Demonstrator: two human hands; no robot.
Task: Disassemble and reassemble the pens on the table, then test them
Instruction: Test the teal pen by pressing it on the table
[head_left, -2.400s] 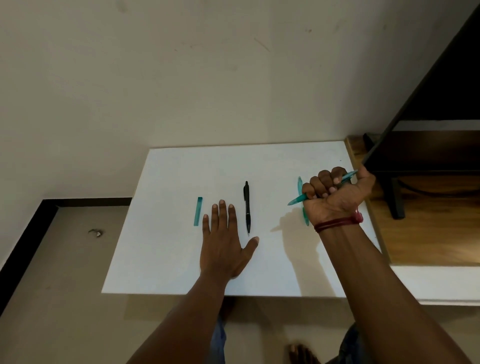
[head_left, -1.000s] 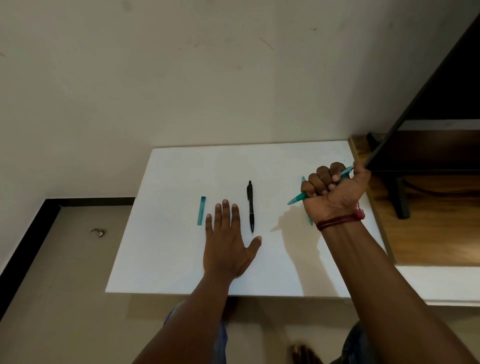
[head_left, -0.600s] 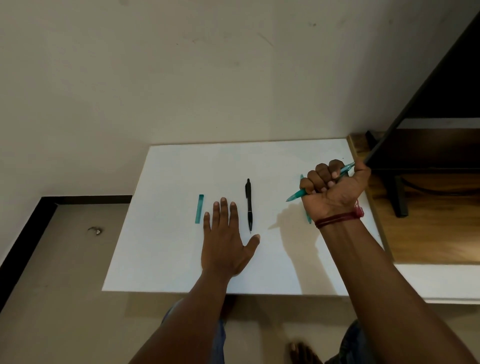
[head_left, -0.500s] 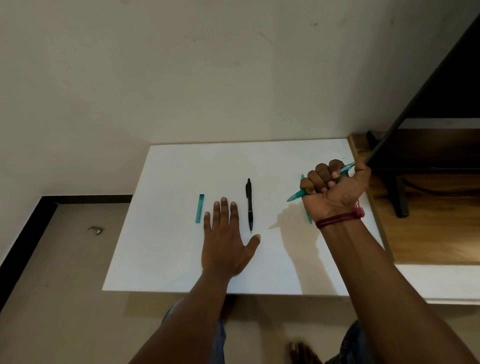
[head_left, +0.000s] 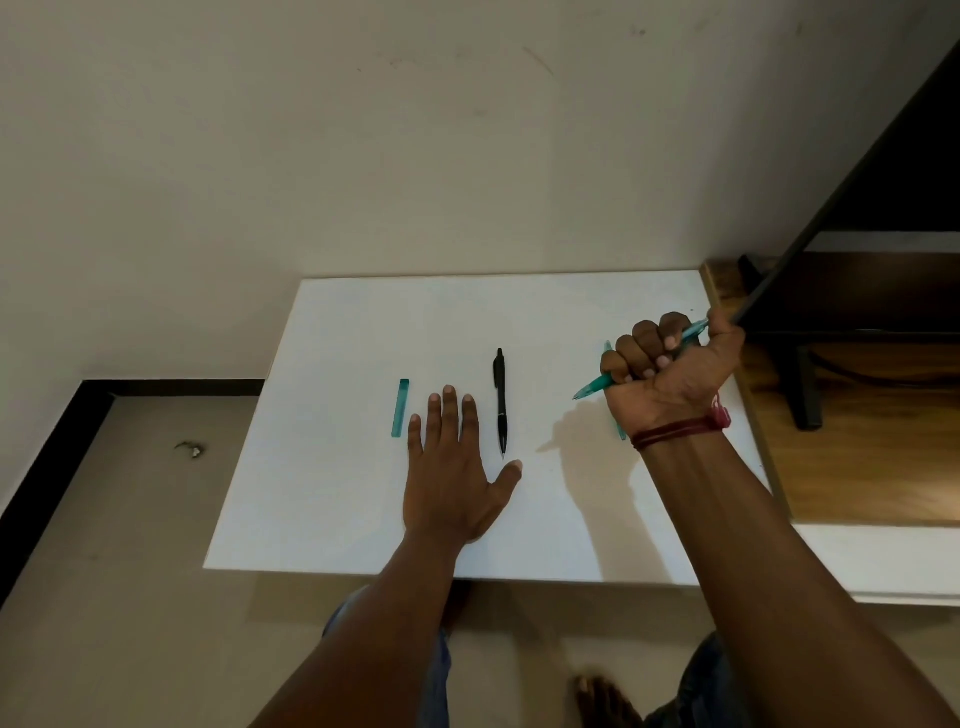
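My right hand (head_left: 670, 374) grips a teal pen (head_left: 595, 387) in a fist above the right side of the white table (head_left: 337, 493), its tip pointing down to the left. Another teal pen (head_left: 608, 347) lies on the table mostly hidden behind that hand. A black pen (head_left: 501, 400) lies lengthwise at the table's middle. My left hand (head_left: 452, 467) rests flat on the table, fingers straight, just left of the black pen. A teal pen cap (head_left: 400, 408) lies left of my left hand's fingers.
A wooden surface (head_left: 857, 457) adjoins the table on the right, with a dark stand (head_left: 805, 384) and a dark slanted panel (head_left: 852, 171) above it. The wall rises behind the table. Below the table's near edge are the floor, my knees and a foot (head_left: 605, 701).
Hardly anything differs. My right hand keeps the teal pen in its fist with only slight shifts; my left hand stays flat beside the black pen.
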